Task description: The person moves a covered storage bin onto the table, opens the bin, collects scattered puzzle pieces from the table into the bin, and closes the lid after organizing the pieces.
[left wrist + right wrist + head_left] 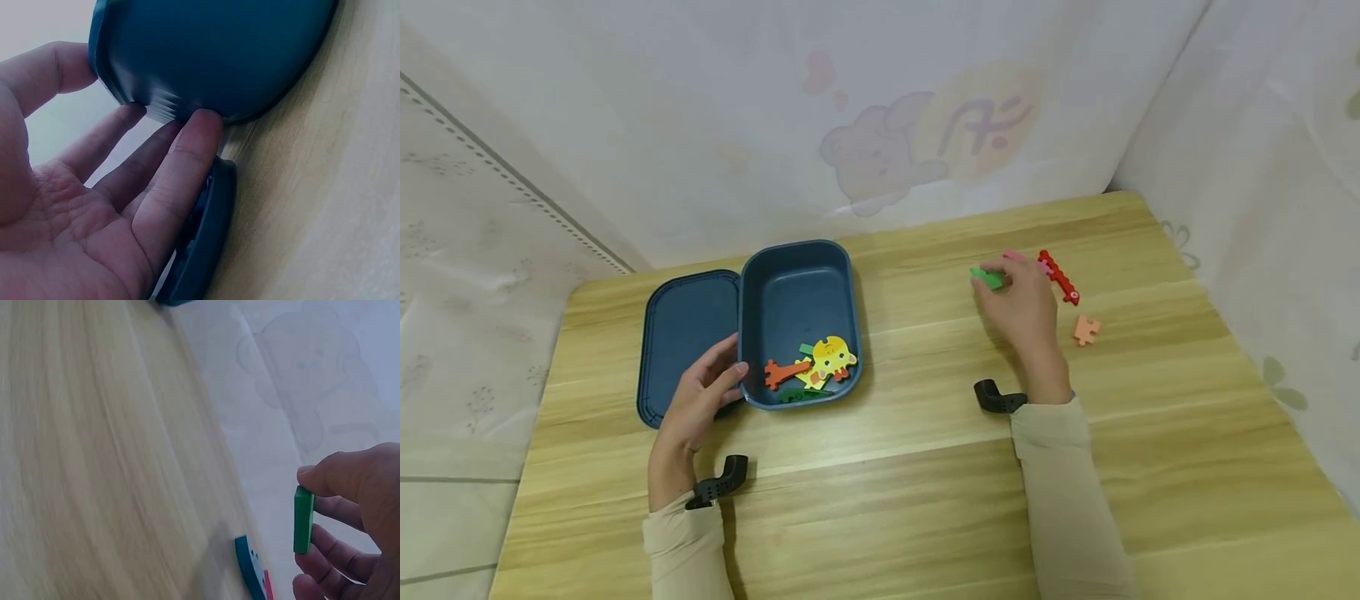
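Note:
My left hand (696, 400) grips the left wall of a dark blue box (797, 287), thumb at the rim and fingers against the outside, as the left wrist view also shows. Inside the box, at its near end, lie a yellow animal-face piece (833, 358), an orange piece (784, 372) and a dark green piece (801, 395). At the right, my right hand (1022, 308) pinches a small flat green piece (304, 520) between thumb and fingers, above the table. Behind that hand a pink piece (1013, 255) is partly hidden.
A matching blue lid (688, 333) lies left of the box. Right of my right hand are a red piece (1060, 277) with an eye and a peach jigsaw piece (1086, 329). A teal piece (249, 565) shows in the right wrist view. White curtains (700, 125) border the wooden table (880, 517).

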Motion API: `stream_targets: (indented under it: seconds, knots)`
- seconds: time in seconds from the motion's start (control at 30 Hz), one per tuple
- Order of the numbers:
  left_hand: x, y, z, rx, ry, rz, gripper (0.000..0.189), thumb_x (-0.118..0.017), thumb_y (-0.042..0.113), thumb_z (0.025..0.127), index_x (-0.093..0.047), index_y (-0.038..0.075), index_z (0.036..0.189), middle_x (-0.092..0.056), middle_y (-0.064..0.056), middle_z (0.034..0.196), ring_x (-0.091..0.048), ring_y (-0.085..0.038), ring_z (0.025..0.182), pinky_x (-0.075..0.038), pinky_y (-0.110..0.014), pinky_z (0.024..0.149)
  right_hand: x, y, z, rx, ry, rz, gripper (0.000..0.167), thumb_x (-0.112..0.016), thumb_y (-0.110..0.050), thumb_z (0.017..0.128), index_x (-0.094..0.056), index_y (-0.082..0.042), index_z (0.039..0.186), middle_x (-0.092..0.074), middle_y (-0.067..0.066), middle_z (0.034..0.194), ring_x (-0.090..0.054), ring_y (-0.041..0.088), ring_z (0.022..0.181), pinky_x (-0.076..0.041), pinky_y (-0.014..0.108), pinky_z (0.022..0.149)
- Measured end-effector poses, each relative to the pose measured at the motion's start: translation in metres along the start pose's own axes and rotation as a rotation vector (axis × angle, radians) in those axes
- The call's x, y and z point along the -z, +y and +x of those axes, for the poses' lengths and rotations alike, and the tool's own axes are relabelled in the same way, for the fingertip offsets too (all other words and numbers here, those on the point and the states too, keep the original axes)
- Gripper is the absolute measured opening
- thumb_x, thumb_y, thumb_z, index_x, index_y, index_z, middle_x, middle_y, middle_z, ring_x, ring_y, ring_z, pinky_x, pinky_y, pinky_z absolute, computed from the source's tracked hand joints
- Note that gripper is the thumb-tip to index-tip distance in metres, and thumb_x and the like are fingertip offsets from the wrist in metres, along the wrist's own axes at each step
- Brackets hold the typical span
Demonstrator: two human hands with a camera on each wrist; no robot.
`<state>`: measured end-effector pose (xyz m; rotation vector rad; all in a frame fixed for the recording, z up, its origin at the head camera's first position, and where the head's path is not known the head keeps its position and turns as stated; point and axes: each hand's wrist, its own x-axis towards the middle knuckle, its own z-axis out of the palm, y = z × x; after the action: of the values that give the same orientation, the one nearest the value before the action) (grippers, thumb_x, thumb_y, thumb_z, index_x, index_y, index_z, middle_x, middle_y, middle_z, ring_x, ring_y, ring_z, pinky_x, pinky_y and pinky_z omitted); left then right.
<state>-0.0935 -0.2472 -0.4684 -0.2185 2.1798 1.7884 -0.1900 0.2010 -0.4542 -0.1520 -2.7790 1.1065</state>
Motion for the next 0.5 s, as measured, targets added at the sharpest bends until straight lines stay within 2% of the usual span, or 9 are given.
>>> stream_targets:
  seconds: [0.2, 0.5]
  knots:
    - [-0.0009, -0.0011, 0.0006, 0.004, -0.004, 0.011, 0.063, -0.057, 0.03, 0.111, -0.032, 0.016, 0.168, -0.045, -0.017, 0.162, -0.059, 0.006, 0.119, -0.055, -0.016, 0.093, -0.0045, -0.0047, -0.0057, -0.027, -0.01, 0.041, 0.033, -0.074, -0.029, 0.099, -0.077, -0.01, 0.126, -0.072, 0.016, 0.125, -0.064, 0.033, 0.111, -0.049, 0.043, 0.084]
    - [-0.0017, 0.0005, 0.0019, -0.014, 0.004, 0.011, 0.063, -0.057, 0.03, 0.111, -0.033, 0.016, 0.167, -0.046, -0.018, 0.161, -0.059, 0.004, 0.119, -0.055, -0.017, 0.093, -0.0076, -0.0041, -0.0044, 0.008, -0.02, 0.061, 0.034, -0.072, -0.031, 0.101, -0.076, -0.01, 0.127, -0.07, 0.015, 0.135, -0.063, 0.035, 0.115, -0.049, 0.048, 0.092]
